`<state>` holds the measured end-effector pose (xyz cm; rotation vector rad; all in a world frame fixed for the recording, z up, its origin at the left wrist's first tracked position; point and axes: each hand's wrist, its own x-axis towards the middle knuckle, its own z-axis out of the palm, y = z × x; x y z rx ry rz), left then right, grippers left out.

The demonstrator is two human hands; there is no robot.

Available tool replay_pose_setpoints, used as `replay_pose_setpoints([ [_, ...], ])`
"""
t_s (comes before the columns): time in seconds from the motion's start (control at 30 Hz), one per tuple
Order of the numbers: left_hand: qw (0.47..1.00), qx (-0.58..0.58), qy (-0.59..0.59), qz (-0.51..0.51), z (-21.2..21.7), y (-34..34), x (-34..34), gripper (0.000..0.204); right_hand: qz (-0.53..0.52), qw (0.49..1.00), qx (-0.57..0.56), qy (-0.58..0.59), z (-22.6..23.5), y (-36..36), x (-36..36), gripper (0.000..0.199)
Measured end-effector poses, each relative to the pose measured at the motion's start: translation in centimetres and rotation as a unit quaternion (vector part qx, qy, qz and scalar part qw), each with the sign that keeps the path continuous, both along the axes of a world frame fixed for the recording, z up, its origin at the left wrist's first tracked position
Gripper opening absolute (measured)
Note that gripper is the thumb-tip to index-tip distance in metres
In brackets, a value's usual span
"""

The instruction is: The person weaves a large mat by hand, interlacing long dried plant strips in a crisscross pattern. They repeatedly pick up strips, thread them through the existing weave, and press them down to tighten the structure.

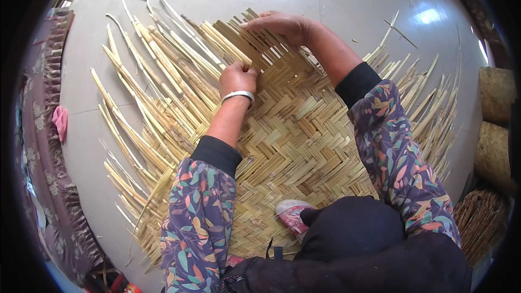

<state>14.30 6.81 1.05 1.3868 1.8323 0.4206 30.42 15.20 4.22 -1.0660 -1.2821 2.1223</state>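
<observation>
A woven mat of flat, split reed strips (304, 130) in a zigzag pattern lies on the floor in front of me, with loose strip ends fanning out around it. At its far left edge my left hand (237, 82) is closed, thumb and fingers pinching the reed strips where the weave ends. Farther off, my right hand (282, 28) bends over the far edge, its fingers curled over a row of raised reed strips (233, 35); the fingertips are partly hidden. Gaps show between the strips below the right hand.
Long unwoven reeds (163, 70) spread out on the left, more strip ends (434, 108) on the right. A shoe (296, 214) rests on the mat. A ruffled cloth cover (54, 152) with a pink cloth (60, 123) stands left; rolled bundles (493, 152) stand right.
</observation>
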Motion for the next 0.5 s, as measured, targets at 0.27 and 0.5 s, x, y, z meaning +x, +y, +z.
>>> replay_pose_setpoints([
  [0.27,0.968,0.246,0.023,-0.039,-2.7,-3.6,-0.4,0.038,0.002,0.988,0.005,-0.152,-2.2,0.7,-0.1,0.043],
  [0.5,0.913,0.298,0.213,-0.179,-3.3,-6.0,0.8,0.042,0.021,0.97,0.045,-0.238,-1.2,-0.1,-0.7,0.045],
])
